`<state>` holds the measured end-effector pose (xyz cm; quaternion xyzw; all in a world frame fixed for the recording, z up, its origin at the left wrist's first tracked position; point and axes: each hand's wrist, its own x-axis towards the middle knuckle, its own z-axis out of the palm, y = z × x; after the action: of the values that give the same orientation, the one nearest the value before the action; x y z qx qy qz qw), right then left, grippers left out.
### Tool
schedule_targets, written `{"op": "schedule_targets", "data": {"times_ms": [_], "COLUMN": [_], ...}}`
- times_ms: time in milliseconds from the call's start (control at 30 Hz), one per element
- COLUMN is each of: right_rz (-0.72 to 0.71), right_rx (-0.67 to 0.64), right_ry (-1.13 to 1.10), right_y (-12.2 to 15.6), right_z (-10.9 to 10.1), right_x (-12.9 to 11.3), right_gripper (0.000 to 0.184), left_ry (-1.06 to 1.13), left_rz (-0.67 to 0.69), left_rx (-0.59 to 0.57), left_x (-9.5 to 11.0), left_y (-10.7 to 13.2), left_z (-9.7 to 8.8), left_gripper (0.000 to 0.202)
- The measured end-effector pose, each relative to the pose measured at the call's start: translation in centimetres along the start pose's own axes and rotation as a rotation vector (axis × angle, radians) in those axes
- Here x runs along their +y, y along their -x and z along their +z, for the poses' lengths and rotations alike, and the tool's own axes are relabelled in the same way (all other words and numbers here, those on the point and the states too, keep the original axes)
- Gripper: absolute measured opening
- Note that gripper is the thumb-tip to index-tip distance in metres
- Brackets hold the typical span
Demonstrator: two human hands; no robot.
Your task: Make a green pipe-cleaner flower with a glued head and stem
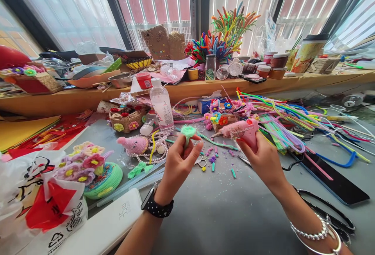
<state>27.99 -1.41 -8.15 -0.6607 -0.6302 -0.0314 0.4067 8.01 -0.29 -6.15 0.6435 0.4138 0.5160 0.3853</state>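
My left hand [179, 160] is closed in a pinch on a small green pipe-cleaner coil [188, 131], held up above the grey table [222, 212]. My right hand [260, 155] is wrapped round the grip of a pink glue gun [238, 129], whose nozzle points left toward the green coil, a short gap apart. Cut bits of green and purple pipe cleaner [212, 160] and small scissors [200, 162] lie on the table between my hands.
Loose pipe cleaners [293, 118] pile at the right. A clear bottle [162, 106], a flower basket [128, 119], a pink knitted figure [134, 144], a flowered green dish [99, 173], a white box [117, 219] and a phone [336, 184] surround me.
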Motion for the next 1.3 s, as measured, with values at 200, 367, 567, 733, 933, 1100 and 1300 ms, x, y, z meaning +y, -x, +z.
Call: {"op": "schedule_targets", "data": {"times_ms": [200, 367, 567, 733, 933, 1100, 1300], "right_rz": [0.011, 0.01, 0.0, 0.01, 0.023, 0.024, 0.024], "right_rx": [-0.029, -0.055, -0.053, -0.071, -0.088, -0.094, -0.095], "right_ry": [-0.016, -0.013, 0.004, 0.002, -0.003, -0.001, -0.005], "right_y": [0.1, 0.2, 0.3, 0.3, 0.3, 0.3, 0.3], "right_z": [0.1, 0.1, 0.1, 0.1, 0.1, 0.1, 0.0], "right_x": [0.0, -0.2, -0.2, -0.2, -0.2, -0.3, -0.3], "right_gripper": [0.033, 0.034, 0.033, 0.034, 0.035, 0.035, 0.037], "left_ry": [-0.282, -0.364, -0.44, -0.447, -0.463, -0.45, -0.422], "left_rz": [0.15, 0.202, 0.231, 0.223, 0.226, 0.228, 0.219], "left_rx": [0.057, 0.094, 0.085, 0.093, 0.105, 0.098, 0.098], "left_x": [-0.6, -1.0, -0.8, -1.1, -1.1, -0.8, -1.0], "left_y": [0.1, 0.0, 0.1, 0.1, 0.0, 0.0, 0.0], "left_z": [0.0, 0.1, 0.0, 0.0, 0.0, 0.1, 0.1], "left_gripper": [0.016, 0.015, 0.013, 0.014, 0.014, 0.012, 0.012]}}
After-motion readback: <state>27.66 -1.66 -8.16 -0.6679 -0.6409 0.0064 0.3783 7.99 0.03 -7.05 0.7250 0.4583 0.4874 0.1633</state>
